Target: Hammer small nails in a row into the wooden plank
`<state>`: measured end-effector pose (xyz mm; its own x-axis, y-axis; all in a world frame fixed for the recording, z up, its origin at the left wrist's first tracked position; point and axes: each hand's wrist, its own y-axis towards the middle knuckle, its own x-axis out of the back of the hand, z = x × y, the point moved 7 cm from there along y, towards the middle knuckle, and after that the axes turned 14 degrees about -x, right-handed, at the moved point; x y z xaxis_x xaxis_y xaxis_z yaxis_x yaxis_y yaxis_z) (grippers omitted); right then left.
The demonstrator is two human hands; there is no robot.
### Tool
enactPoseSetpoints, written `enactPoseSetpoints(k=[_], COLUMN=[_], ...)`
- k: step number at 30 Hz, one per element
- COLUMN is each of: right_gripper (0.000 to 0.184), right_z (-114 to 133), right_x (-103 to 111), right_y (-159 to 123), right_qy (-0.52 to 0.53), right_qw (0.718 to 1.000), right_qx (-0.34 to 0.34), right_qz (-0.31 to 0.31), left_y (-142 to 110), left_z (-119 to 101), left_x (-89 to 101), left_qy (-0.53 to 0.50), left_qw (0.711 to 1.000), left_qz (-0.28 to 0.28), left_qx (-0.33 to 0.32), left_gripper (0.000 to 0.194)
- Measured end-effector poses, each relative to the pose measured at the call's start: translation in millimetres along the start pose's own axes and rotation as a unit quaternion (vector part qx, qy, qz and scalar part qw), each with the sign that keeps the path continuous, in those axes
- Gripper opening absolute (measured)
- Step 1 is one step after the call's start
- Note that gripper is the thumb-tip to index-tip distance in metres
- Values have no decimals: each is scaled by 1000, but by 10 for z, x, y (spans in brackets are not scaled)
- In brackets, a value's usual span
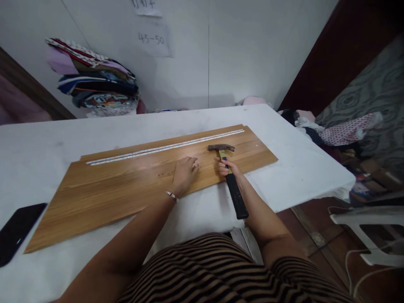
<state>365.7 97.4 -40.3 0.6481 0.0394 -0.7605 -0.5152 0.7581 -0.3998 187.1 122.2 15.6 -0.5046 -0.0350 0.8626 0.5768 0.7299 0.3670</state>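
Note:
My right hand [227, 167] is wrapped round the upper handle of a claw hammer [235, 195], just below its head. The rusty head lies over a wood-grain board [110, 193], and the black grip slants back toward my body. My left hand [185, 171] rests low over the middle of the board, left of the hammer. Its fingers are bent together toward the right; what they pinch is too small to make out. Several tiny dark bits, perhaps nails [166, 173], show on the board beside this hand. Two white measuring strips [164, 147] run along the board's far side.
The board lies on a white-covered table [303, 176]. A black phone [19, 231] is at the left edge. Folded clothes [101, 80] are piled against the wall behind. At right are heaped cloths [347, 128], boxes [375, 172] and a white plastic stool [362, 227].

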Motion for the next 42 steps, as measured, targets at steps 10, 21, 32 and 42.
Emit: enactPoseSetpoints(k=[10, 21, 32, 42], right_gripper=[19, 36, 25, 26], right_z=[-92, -227, -308, -369], right_x=[-94, -572, -742, -766], right_y=[-44, -447, -544, -512], right_qy=[-117, -304, -382, -398], right_qw=[993, 941, 904, 896], right_qx=[-28, 119, 106, 74], right_qz=[7, -94, -158, -182], left_y=[-632, -595, -623, -635], left_z=[-160, -230, -277, -280], left_x=[84, 83, 124, 133], left_qy=[21, 32, 42, 27], left_qw=[997, 996, 996, 996], left_qz=[32, 57, 28, 19], left_qx=[-70, -59, -74, -80], left_gripper=[20, 23, 23, 27])
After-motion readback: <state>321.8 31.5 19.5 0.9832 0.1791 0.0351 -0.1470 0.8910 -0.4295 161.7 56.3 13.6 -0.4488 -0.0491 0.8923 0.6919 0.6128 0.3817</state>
